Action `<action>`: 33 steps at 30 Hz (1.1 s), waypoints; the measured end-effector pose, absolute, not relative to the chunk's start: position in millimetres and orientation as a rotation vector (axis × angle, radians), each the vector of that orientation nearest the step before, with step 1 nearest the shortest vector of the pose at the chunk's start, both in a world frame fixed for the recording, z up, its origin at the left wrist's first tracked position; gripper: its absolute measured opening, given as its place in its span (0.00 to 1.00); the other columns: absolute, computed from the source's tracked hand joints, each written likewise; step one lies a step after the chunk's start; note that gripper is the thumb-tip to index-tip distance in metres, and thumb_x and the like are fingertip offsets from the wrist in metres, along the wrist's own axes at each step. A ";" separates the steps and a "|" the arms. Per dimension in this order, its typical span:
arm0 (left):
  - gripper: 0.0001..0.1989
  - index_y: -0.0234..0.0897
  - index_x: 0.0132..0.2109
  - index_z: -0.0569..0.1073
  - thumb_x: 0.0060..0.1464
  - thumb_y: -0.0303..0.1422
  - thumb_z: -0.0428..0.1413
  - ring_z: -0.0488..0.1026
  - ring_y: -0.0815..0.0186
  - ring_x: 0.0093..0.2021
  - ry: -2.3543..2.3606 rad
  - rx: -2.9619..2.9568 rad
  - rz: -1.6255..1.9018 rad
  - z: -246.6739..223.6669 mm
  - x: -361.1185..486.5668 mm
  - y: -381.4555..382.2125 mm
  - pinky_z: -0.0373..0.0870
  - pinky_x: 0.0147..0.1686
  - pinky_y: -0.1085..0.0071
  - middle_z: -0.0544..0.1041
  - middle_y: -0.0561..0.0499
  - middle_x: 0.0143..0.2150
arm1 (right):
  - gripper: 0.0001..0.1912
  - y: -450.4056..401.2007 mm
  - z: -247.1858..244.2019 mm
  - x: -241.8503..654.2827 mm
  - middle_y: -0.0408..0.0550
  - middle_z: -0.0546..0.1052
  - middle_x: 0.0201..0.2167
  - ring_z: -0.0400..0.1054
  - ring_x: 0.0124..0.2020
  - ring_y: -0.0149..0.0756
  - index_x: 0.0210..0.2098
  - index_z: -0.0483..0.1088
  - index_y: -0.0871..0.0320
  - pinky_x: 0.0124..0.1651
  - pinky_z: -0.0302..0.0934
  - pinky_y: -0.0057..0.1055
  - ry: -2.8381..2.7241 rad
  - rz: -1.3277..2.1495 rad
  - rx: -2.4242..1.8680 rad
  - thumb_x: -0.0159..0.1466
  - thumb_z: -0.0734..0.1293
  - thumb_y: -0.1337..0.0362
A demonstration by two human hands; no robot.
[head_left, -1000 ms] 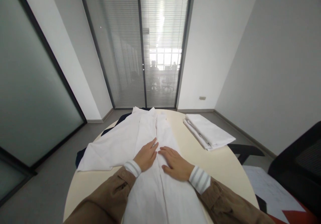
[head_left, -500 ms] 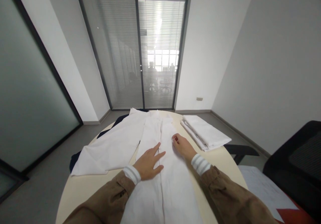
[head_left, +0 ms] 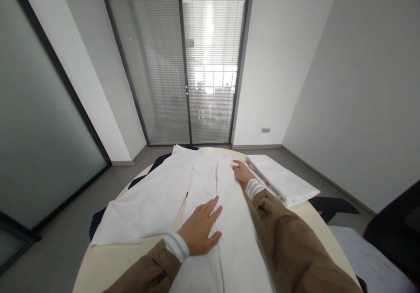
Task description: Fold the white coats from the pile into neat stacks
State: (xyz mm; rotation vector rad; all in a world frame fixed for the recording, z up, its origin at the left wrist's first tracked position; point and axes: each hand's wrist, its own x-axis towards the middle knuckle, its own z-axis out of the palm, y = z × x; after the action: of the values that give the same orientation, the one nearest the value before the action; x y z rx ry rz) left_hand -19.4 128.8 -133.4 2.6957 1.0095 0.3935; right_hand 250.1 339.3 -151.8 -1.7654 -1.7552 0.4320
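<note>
A long white garment (head_left: 235,223) lies over the round table, with a lengthwise edge running down its middle part and a wide panel spread to the left. My left hand (head_left: 202,227) rests on the middle part, palm down and fingers spread. Farther off, my right hand (head_left: 243,172) is at the garment's right edge near its far end, thumb and fingers closed on the cloth there. Just right of that hand sits a folded white cloth (head_left: 284,179). Dark navy fabric (head_left: 98,216) shows from beneath the left panel.
The pale round table (head_left: 315,229) curves away at both sides. A black chair (head_left: 393,227) stands at the right, with papers (head_left: 367,258) on its seat. Beyond the table is a glass door (head_left: 210,74) with blinds, between grey-white walls.
My right hand has moved away from me along the garment's right edge, its arm reaching farther. My left hand stays spread on the cloth. The view has shifted slightly.
</note>
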 end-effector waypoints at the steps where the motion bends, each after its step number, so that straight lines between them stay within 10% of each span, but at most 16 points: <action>1: 0.35 0.35 0.70 0.53 0.58 0.36 0.54 0.46 0.49 0.73 1.008 2.693 0.384 -133.1 -19.6 129.0 0.52 0.67 0.46 0.43 0.36 0.74 | 0.24 343.3 -150.9 249.4 0.52 0.80 0.41 0.75 0.41 0.38 0.62 0.62 0.61 0.45 0.65 0.31 -1.776 0.430 -1.779 0.68 0.56 0.69; 15: 0.37 0.35 0.71 0.52 0.58 0.37 0.54 0.42 0.48 0.73 0.992 2.650 0.298 -128.0 -19.2 133.3 0.49 0.68 0.47 0.41 0.38 0.75 | 0.18 375.0 -115.7 232.0 0.70 0.75 0.48 0.71 0.51 0.53 0.52 0.67 0.67 0.50 0.61 0.46 -1.915 0.086 -2.107 0.69 0.52 0.72; 28: 0.38 0.33 0.72 0.49 0.60 0.37 0.53 0.39 0.50 0.74 1.087 2.619 0.379 -137.8 -16.8 131.6 0.50 0.69 0.48 0.39 0.37 0.75 | 0.22 343.4 -125.2 192.7 0.52 0.62 0.66 0.54 0.65 0.48 0.62 0.63 0.51 0.64 0.49 0.47 -2.207 0.027 -1.845 0.70 0.55 0.57; 33: 0.37 0.36 0.72 0.49 0.61 0.37 0.53 0.37 0.50 0.74 1.100 2.628 0.337 -136.2 -16.9 130.6 0.46 0.69 0.47 0.39 0.38 0.75 | 0.25 341.4 -141.0 184.3 0.61 0.54 0.70 0.44 0.69 0.55 0.63 0.61 0.60 0.65 0.43 0.58 -2.090 0.004 -2.016 0.70 0.54 0.58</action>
State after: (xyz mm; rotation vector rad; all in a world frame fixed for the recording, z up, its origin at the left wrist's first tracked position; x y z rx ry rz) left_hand -16.9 130.6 -136.2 2.6279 1.1002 0.3373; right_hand 184.3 341.4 -141.0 -2.0162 -2.0901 0.0036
